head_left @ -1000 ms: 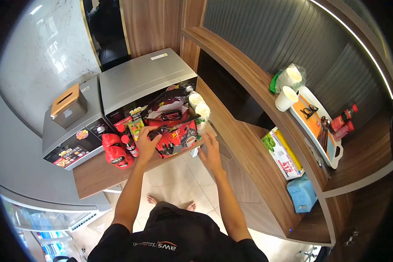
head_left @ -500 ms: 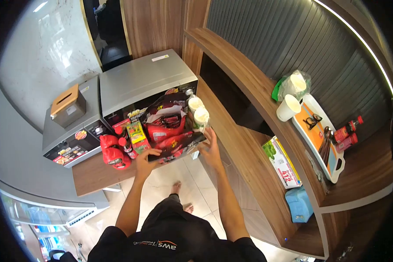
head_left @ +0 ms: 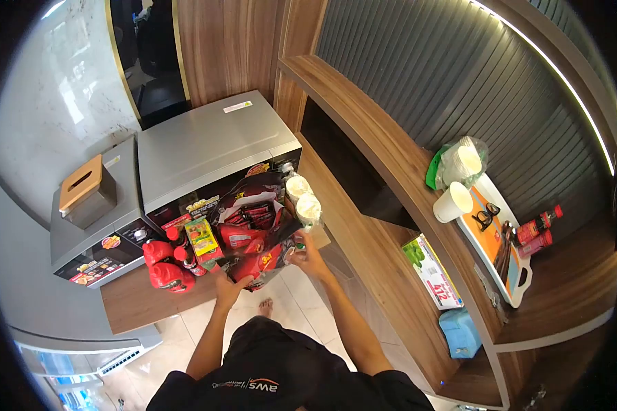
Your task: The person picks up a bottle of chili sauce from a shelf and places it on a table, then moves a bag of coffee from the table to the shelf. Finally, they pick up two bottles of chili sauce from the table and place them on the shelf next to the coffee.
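A large black-and-red plastic bag [head_left: 266, 264] stands wide-mouthed on the wooden counter, in front of a microwave. Red packets [head_left: 253, 218] show inside it. My left hand [head_left: 230, 288] grips the near-left edge of the bag, thumb over the plastic. At the near-right edge, my right hand [head_left: 308, 257] pinches the same bag. A yellow-and-green box [head_left: 202, 238] and red-capped bottles [head_left: 183, 255] stand left of the bag. To its right, just beyond my right hand, are stacked white paper cups [head_left: 307, 207] in clear wrap.
Two silver microwaves [head_left: 212, 147] stand behind; a wood-lidded tissue box [head_left: 88, 192] sits on the left one. Red jugs [head_left: 168, 274] are at the counter's left. The right shelf holds a white tray [head_left: 519, 296], a paper cup [head_left: 452, 203], a carton [head_left: 432, 274] and a blue pouch [head_left: 461, 333].
Both hands have moved down and slightly left in view, drawing the bag's near side outward, so more of its red printed front shows. The camera view has shifted slightly too.
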The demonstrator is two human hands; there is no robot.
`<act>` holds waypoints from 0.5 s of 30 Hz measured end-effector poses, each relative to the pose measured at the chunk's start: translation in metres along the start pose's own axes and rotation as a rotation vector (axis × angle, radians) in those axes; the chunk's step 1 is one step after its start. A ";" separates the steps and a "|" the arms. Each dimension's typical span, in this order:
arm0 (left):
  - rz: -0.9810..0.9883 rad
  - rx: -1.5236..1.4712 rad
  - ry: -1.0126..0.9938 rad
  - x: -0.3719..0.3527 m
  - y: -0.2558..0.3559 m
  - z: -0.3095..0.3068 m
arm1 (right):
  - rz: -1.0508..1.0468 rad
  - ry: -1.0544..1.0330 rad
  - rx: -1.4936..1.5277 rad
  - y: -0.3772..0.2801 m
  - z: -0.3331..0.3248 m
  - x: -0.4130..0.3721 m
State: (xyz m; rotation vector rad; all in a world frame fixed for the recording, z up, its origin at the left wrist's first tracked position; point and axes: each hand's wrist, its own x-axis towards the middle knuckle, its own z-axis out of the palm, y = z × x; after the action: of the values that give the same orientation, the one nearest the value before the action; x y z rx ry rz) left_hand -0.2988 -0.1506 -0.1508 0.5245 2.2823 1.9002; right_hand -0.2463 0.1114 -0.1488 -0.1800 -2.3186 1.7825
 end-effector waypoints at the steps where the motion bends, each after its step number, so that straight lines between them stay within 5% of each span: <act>1: -0.059 0.016 0.017 0.001 -0.001 0.001 | -0.009 0.019 -0.001 0.003 0.001 -0.002; 4: -0.111 -0.184 -0.051 0.007 0.000 0.008 | 0.112 0.044 0.096 0.000 0.000 -0.013; 5: 0.092 -0.204 -0.154 0.008 0.004 0.007 | 0.109 0.058 0.091 0.003 -0.003 -0.015; 10: -0.037 -0.039 -0.115 0.026 0.036 0.018 | 0.148 0.161 0.208 0.017 -0.013 -0.037; 15: 0.084 0.018 -0.235 0.048 0.062 0.030 | 0.330 0.148 0.329 0.006 -0.024 -0.080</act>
State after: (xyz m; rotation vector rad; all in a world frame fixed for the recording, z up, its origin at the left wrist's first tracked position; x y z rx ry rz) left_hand -0.3227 -0.0969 -0.0903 0.8113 2.1593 1.7488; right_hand -0.1627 0.1180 -0.1562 -0.6461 -1.9458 2.1883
